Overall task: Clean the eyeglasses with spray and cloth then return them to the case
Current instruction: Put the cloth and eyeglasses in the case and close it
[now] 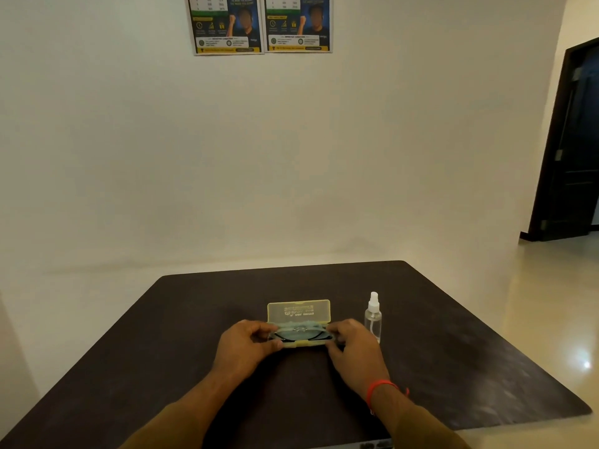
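Observation:
A translucent yellow eyeglass case (299, 312) stands open at the middle of the dark table (162, 335), its lid upright. Dark-framed eyeglasses (299, 334) lie in its lower half, with a pale blue-grey cloth (299, 326) bunched along their far side. My left hand (246, 345) grips the left end of the case and glasses. My right hand (348, 343) grips the right end. Whether the fingers hold the glasses or only the case is not clear. A small clear spray bottle (373, 315) with a white nozzle stands upright just right of the case.
The table's far edge runs near a white wall with two posters (259, 24). A dark door (573, 150) and glossy floor (534, 286) lie to the right. A red thread bracelet (381, 385) circles my right wrist.

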